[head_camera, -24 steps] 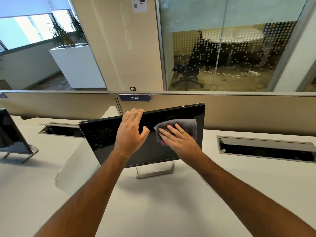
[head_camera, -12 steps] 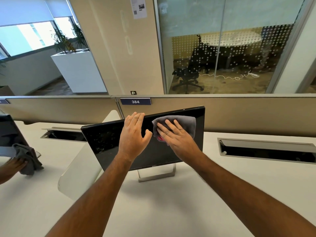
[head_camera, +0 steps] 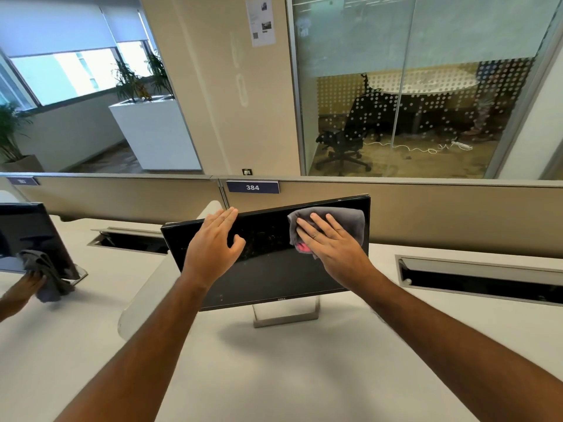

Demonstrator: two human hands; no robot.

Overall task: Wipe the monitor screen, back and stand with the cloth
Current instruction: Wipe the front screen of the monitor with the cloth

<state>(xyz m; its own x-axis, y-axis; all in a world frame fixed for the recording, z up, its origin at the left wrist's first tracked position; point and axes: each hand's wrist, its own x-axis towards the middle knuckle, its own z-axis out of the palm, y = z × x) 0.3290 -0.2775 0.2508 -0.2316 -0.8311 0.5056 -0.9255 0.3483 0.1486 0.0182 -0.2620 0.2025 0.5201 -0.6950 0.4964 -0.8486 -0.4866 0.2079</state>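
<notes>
A black monitor (head_camera: 274, 269) stands tilted on a silver stand (head_camera: 286, 318) in the middle of the white desk (head_camera: 274, 376). My right hand (head_camera: 332, 245) presses a grey cloth (head_camera: 347, 220) flat against the screen's upper right corner; a bit of pink shows under my palm. My left hand (head_camera: 213, 245) lies flat on the upper left part of the screen, fingertips at the top edge, thumb spread, holding nothing. The monitor's back is hidden.
At the far left, another person's hand (head_camera: 27, 284) holds a grey cloth at a second monitor (head_camera: 27, 229). A white divider panel (head_camera: 143, 296) stands left of my monitor. Open cable trays (head_camera: 475, 278) (head_camera: 128, 239) are set into the desk before the beige partition (head_camera: 426, 214).
My right hand has slid the cloth up and to the right, toward the screen's top right corner. My left hand stays on the screen near the top edge. Another person's hand with a cloth has appeared at left.
</notes>
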